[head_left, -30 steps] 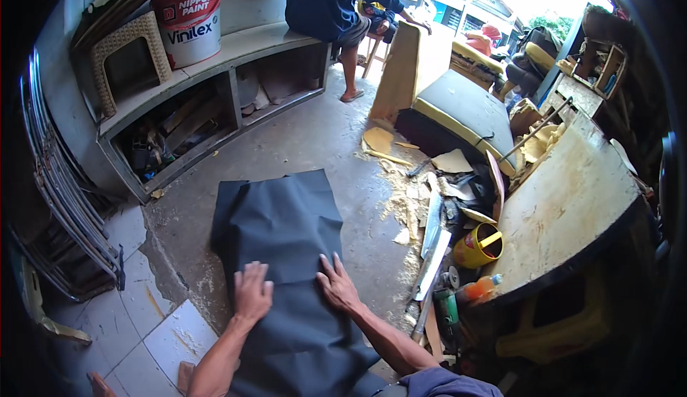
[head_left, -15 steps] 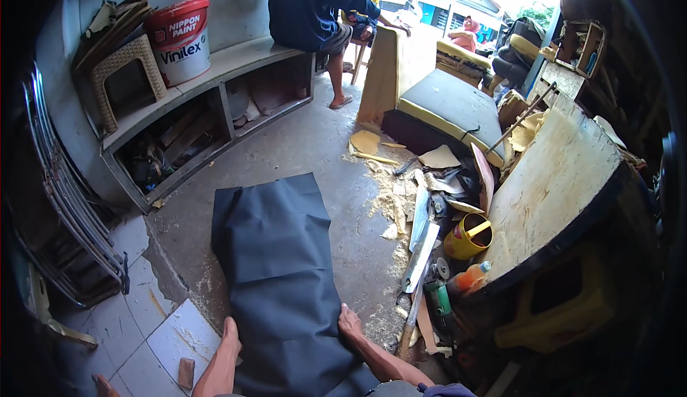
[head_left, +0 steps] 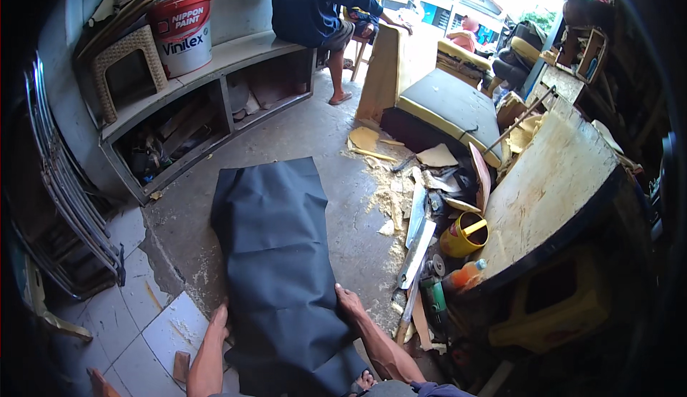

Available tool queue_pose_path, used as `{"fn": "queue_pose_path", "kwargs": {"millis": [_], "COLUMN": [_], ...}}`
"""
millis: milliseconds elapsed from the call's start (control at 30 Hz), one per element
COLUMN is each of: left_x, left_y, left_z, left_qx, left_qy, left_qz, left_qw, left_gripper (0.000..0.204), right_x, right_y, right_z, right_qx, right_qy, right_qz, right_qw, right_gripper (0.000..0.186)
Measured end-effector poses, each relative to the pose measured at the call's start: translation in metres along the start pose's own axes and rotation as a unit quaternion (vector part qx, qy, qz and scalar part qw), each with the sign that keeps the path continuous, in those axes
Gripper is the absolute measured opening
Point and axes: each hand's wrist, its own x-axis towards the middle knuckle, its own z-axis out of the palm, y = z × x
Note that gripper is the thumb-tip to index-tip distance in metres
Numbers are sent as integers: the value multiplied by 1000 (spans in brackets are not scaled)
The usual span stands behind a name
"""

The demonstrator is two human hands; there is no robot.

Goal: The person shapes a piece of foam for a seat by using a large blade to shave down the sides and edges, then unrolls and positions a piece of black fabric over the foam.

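Observation:
A long black leatherette sheet lies creased over the floor in front of me, its near end by my lap. My left hand grips its left edge, with the fingertips partly hidden at the border. Across from it, my right hand is closed on the right edge, the fingers mostly tucked under the material. Shallow folds run crosswise between the two hands. Part of a bare foot shows by the sheet's near right corner.
At right lie foam scraps, a long metal blade, a green angle grinder and a yellow bucket. A cushioned seat stands beyond. Metal frames lean at left. A person sits on the bench, a paint pail beside them.
The far end of the sheet now sits slightly farther away, and both hands have moved up a little with it. A foot has come into sight at the near right corner.

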Motion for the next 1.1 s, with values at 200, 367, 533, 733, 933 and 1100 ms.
{"fn": "queue_pose_path", "kwargs": {"millis": [200,367,533,733,933,1100], "left_x": [-16,-49,-57,-68,-58,-69], "left_y": [-10,-1,12,19,34,33], "left_z": [-43,-41,-15,-32,-15,-36], "left_qx": [-81,-51,-152,-183,-143,-175], "left_qy": [-25,-30,-58,-118,-160,-180], "left_qz": [-81,-59,-11,-56,-61,-44], "left_qw": [993,996,987,974,975,967], "left_gripper": [41,33,31,46,40,52], "right_x": [-22,-22,-22,-36,-28,-27], "right_y": [-13,-2,8,0,-5,-2], "right_z": [-8,-17,-33,-32,-52,-44], "right_qx": [57,180,299,383,410,429], "right_qy": [-6,-59,-63,-125,-175,-199], "right_qz": [64,89,48,72,41,41], "right_qw": [996,978,951,912,894,880], "right_gripper": [67,44,28,48,51,50]}}
